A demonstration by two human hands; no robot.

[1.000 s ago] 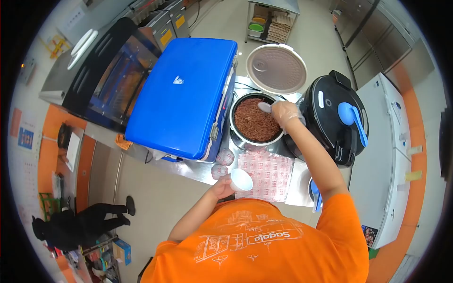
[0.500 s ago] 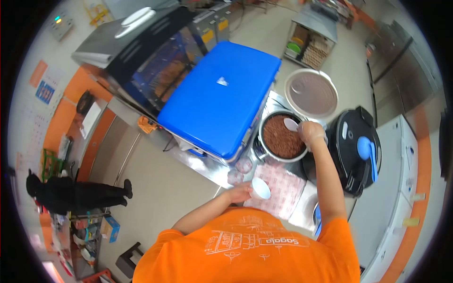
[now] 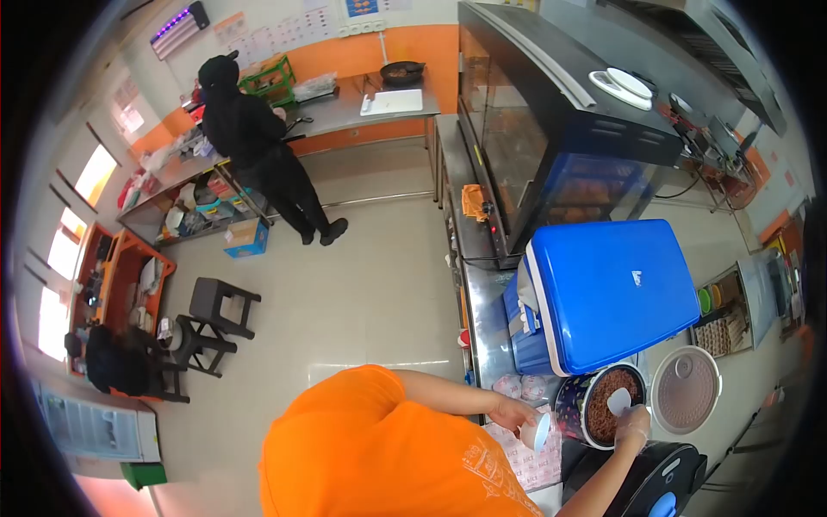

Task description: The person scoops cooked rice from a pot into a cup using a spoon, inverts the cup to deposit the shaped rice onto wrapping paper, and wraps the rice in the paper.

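Note:
My left hand [image 3: 514, 414] grips a small white bowl [image 3: 536, 432], its opening tilted toward the right. My right hand [image 3: 634, 425], in a clear plastic glove, is closed on a white rice paddle [image 3: 618, 401]. The paddle's blade is over the reddish-brown rice [image 3: 606, 394] inside a round pot [image 3: 572, 408] with a dark patterned outside. Beneath my left hand lies printed pink-and-white wrapping paper [image 3: 532, 463]. Two wrapped bundles [image 3: 506, 385] rest beside the paper, near the pot.
A big blue cooler box [image 3: 616, 297] stands behind the pot. To the right are a round lid [image 3: 687, 389] and a black rice cooker [image 3: 659, 478]. A glass display warmer [image 3: 551, 129] is farther back. One person in black [image 3: 250, 129] stands at a far counter; another [image 3: 121, 362] is at the lower left.
My view has swung to the left, bringing more of the room and a second person into sight. Both hands keep hold of the bowl and the paddle; the paddle remains at the rice.

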